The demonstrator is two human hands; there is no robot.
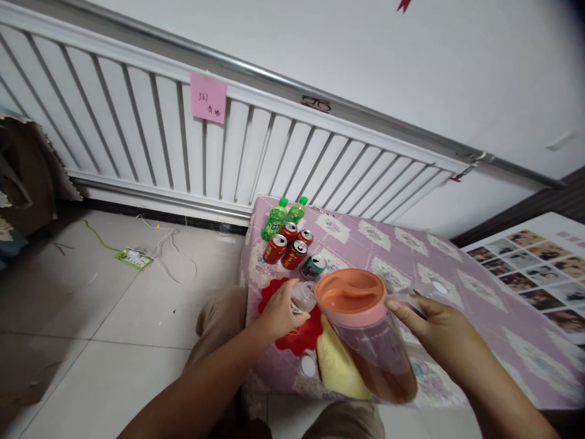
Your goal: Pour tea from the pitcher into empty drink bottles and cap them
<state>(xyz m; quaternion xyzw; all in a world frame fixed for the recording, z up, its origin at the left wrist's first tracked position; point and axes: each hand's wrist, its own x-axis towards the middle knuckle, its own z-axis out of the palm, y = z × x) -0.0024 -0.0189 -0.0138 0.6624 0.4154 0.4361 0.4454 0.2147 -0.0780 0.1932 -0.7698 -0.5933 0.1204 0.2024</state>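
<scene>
My right hand (432, 326) grips the clear handle of a clear pitcher (379, 347) with an orange lid (353, 297). Brown liquid fills its lower part. The pitcher is tilted toward a small clear glass (304, 295), which my left hand (280, 312) holds over a red mat (299, 338). The mat lies on a table covered with a pink patterned cloth (411, 256). A yellow cloth (336, 366) lies on the table under the pitcher. A small white lid (308, 366) sits beside it.
Several red cans (287, 244), a teal can (314, 266) and two green bottles (283, 218) stand at the table's far left corner. A white radiator (192, 140) with a pink note (208, 97) lines the wall. A power strip (133, 258) lies on the tiled floor. Photo sheets (534, 268) lie at the right.
</scene>
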